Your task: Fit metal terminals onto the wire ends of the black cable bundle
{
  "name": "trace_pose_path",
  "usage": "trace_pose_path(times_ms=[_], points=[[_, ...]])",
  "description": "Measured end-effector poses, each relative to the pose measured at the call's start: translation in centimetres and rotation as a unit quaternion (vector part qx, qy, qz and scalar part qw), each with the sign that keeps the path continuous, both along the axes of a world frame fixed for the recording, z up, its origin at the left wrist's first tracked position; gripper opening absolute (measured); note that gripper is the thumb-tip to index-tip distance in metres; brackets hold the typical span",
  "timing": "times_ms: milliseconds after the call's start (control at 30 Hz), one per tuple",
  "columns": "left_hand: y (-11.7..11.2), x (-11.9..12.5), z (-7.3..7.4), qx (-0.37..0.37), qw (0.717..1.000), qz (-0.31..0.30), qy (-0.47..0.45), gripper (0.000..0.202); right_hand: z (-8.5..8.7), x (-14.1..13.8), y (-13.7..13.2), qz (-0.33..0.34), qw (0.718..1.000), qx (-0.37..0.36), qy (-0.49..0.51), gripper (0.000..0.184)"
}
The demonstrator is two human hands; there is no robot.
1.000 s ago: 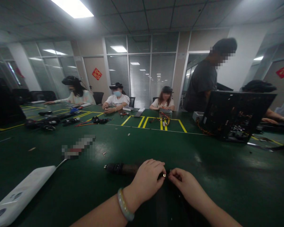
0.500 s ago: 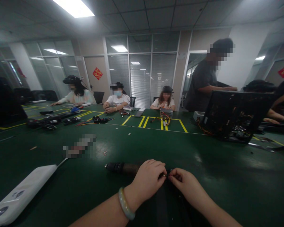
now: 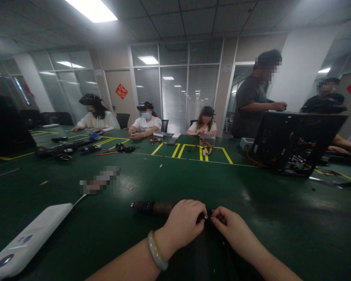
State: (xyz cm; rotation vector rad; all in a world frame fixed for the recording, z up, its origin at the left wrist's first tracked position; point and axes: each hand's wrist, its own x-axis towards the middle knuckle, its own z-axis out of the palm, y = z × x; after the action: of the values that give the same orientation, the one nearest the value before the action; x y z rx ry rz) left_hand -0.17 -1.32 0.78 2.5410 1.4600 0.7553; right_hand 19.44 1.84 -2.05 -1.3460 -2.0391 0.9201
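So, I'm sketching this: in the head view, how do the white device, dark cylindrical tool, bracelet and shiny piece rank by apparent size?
White device, cropped
Dark cylindrical tool, partly hidden
Bracelet
Shiny piece at left hand

1 glossy, pale grey-green bangle (image 3: 155, 251), wrist of left hand (image 3: 183, 222), 2 bare forearms (image 3: 272, 261)

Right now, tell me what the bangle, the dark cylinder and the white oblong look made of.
Bangle: polished stone or glass, perhaps; pale, with glossy highlights.
Dark cylinder: probably matte plastic, dull and ringed toward one end; its tip glints like metal.
White oblong: likely smooth plastic, judging by its even, rounded surface.
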Motion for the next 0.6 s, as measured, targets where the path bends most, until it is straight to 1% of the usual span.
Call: trace_pose_path(times_ms=[100, 233, 333, 600], points=[[0.12, -0.03, -0.24, -0.003, 1.000, 0.004, 0.002, 0.012, 0.15, -0.06, -0.08, 0.002, 1.000, -0.009, 0.000, 0.012], [0.31, -0.10, -0.57, 0.006, 1.000, -0.012, -0.001, 0.010, 0.64, -0.22, -0.27, 0.004, 1.000, -0.014, 0.009, 0.012], [0.33, -0.10, -0.53, 0.011, 1.000, -0.016, -0.001, 0.011, 0.78, -0.16, -0.30, 0.004, 1.000, -0.015, 0.008, 0.011], [0.29, -0.04, -0.26, 0.010, 1.000, -0.015, 0.008, 0.010, 0.03, 0.07, -0.05, 0.009, 1.000, -0.010, 0.018, 0.012]])
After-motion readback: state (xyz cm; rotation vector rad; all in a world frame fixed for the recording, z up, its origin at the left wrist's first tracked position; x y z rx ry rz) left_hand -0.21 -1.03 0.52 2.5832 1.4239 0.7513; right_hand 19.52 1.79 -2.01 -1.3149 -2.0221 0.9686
